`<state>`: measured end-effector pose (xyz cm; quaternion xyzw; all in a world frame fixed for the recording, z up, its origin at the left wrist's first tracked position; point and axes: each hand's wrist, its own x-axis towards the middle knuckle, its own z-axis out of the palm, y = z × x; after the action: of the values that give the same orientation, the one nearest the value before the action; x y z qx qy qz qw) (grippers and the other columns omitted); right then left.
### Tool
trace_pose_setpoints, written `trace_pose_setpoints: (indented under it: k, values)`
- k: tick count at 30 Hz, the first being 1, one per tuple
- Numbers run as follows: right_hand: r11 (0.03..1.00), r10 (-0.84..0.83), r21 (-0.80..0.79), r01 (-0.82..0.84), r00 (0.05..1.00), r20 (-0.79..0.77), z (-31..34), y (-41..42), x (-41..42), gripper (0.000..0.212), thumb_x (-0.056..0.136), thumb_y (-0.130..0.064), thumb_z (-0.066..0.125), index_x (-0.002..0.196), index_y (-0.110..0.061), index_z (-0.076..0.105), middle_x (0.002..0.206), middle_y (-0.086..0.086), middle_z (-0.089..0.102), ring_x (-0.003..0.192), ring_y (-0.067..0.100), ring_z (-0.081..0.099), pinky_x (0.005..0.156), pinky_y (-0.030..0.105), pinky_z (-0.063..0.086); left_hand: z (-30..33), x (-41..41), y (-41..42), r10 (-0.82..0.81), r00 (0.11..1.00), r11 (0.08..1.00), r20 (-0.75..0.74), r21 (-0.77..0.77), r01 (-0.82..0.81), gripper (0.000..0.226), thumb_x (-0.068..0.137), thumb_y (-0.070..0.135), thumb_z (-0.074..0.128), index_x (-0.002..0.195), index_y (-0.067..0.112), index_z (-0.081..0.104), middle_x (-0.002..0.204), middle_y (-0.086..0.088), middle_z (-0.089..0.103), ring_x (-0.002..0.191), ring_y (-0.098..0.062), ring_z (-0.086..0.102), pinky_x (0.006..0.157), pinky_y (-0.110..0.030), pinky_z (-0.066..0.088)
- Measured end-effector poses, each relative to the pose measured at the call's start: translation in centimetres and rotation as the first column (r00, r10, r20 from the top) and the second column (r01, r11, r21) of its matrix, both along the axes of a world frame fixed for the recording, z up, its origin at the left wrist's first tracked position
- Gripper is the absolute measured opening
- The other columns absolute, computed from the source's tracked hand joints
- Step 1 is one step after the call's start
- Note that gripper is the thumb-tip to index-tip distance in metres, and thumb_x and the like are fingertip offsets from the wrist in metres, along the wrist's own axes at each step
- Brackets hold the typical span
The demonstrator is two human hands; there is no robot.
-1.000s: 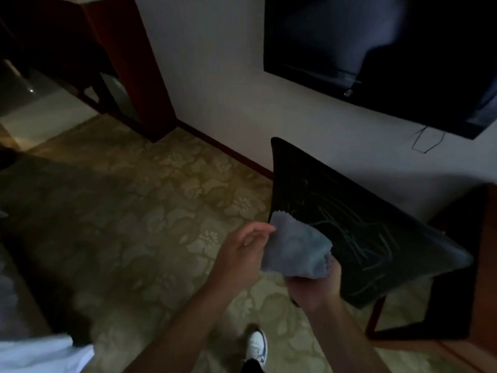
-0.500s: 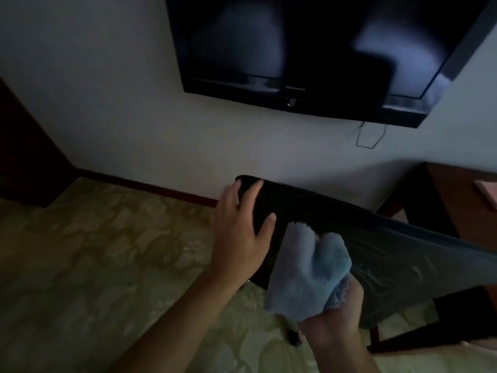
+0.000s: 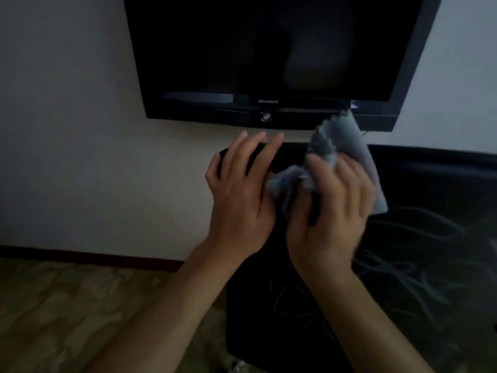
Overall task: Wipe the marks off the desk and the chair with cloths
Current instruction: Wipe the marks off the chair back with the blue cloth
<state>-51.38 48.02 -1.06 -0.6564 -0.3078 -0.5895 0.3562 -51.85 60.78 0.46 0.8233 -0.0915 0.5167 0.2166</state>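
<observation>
The black chair seat (image 3: 416,251) fills the lower right, with pale scribbled marks across its surface. My right hand (image 3: 330,211) grips a grey-blue cloth (image 3: 347,149) near the seat's far left part; one corner of the cloth sticks up in front of the television. My left hand (image 3: 239,189) lies just left of it, fingers straight, resting on the seat's far left corner and touching the cloth's edge. The desk is out of view.
A black wall-mounted television (image 3: 269,57) hangs directly above the chair on a white wall (image 3: 80,130). A dark skirting board (image 3: 94,257) runs along the wall's base, and patterned carpet (image 3: 80,313) covers the floor at lower left.
The view has swung up and closer to the chair. My right hand has carried the cloth up onto the seat beside my left hand, which still rests at the seat's corner.
</observation>
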Motion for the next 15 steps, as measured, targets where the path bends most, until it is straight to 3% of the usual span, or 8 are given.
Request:
trace_pose_setpoints:
  k: [1, 5, 8, 10, 12, 13, 15]
  values:
    - [0.996, -0.079, -0.037, 0.078, 0.996, -0.051, 0.0, 0.7, 0.3, 0.031, 0.1, -0.016, 0.049, 0.131, -0.013, 0.047, 0.134, 0.019, 0.055, 0.132, 0.03, 0.042, 0.111, 0.041, 0.034, -0.1, 0.2, 0.3, -0.011, 1.0, 1.0, 0.023, -0.003, 0.011, 0.051, 0.096, 0.019, 0.042, 0.147, 0.022, 0.04, 0.15, -0.003, 0.043, 0.147, -0.019, 0.026, 0.112, -0.055, 0.025]
    - [0.929, -0.314, -0.152, 0.337, 0.936, 0.16, -1.1, -0.3, 3.1, 0.055, 0.096, -0.013, 0.055, 0.147, -0.006, 0.034, 0.151, 0.025, 0.036, 0.144, 0.036, 0.024, 0.12, 0.045, 0.018, -0.9, 0.8, 2.0, -0.065, 0.994, 0.996, 0.085, 0.059, 0.06, 0.055, 0.098, 0.017, 0.041, 0.151, 0.028, 0.035, 0.156, 0.0, 0.035, 0.148, -0.016, 0.022, 0.116, -0.046, 0.022]
    - [0.888, -0.384, -0.187, 0.419, 0.902, 0.197, 1.4, -0.9, 4.3, 0.06, 0.099, -0.019, 0.047, 0.15, 0.002, 0.024, 0.156, 0.024, 0.027, 0.147, 0.037, 0.019, 0.122, 0.044, 0.012, -2.5, 1.1, 4.2, -0.133, 0.991, 0.991, -0.023, 0.003, 0.133, 0.056, 0.104, 0.036, 0.033, 0.153, 0.048, 0.009, 0.166, 0.004, 0.006, 0.153, -0.016, 0.004, 0.115, -0.038, 0.015]
    - [0.876, -0.393, -0.206, 0.437, 0.893, 0.219, 2.6, -0.3, 4.1, 0.061, 0.101, -0.021, 0.043, 0.15, 0.006, 0.02, 0.156, 0.024, 0.027, 0.147, 0.035, 0.023, 0.121, 0.043, 0.014, -3.7, 1.2, 5.0, -0.23, 0.96, 0.967, -0.16, -0.149, 0.206, 0.059, 0.102, 0.052, 0.031, 0.143, 0.064, -0.01, 0.166, 0.005, 0.0, 0.15, -0.014, 0.011, 0.112, -0.034, 0.02]
    - [0.858, -0.384, -0.271, 0.435, 0.896, 0.222, 2.7, 0.9, 3.4, 0.062, 0.1, -0.019, 0.045, 0.15, 0.006, 0.018, 0.155, 0.024, 0.029, 0.145, 0.034, 0.027, 0.12, 0.041, 0.013, -4.5, 1.4, 4.7, -0.329, 0.926, 0.909, -0.183, -0.326, 0.259, 0.061, 0.098, 0.062, 0.032, 0.139, 0.068, -0.012, 0.164, 0.005, 0.015, 0.137, -0.006, 0.03, 0.106, -0.027, 0.023]
    - [0.855, -0.352, -0.311, 0.414, 0.905, 0.238, 2.4, 1.5, 3.3, 0.063, 0.098, -0.018, 0.048, 0.15, 0.005, 0.02, 0.154, 0.024, 0.031, 0.144, 0.034, 0.028, 0.12, 0.04, 0.012, -4.4, 1.5, 4.5, -0.368, 0.921, 0.857, -0.13, -0.432, 0.282, 0.063, 0.096, 0.062, 0.032, 0.145, 0.062, -0.007, 0.161, 0.007, 0.025, 0.133, -0.005, 0.035, 0.105, -0.023, 0.023]
    - [0.824, -0.251, -0.46, 0.329, 0.942, 0.225, -0.5, 2.6, 3.0, 0.064, 0.094, -0.016, 0.056, 0.148, 0.003, 0.029, 0.153, 0.023, 0.033, 0.145, 0.032, 0.028, 0.121, 0.043, 0.015, -4.7, 1.8, 4.7, -0.408, 0.912, 0.729, -0.039, -0.615, 0.3, 0.06, 0.097, 0.055, 0.037, 0.153, 0.041, 0.018, 0.141, 0.017, 0.05, 0.125, -0.007, 0.051, 0.099, -0.018, 0.032]
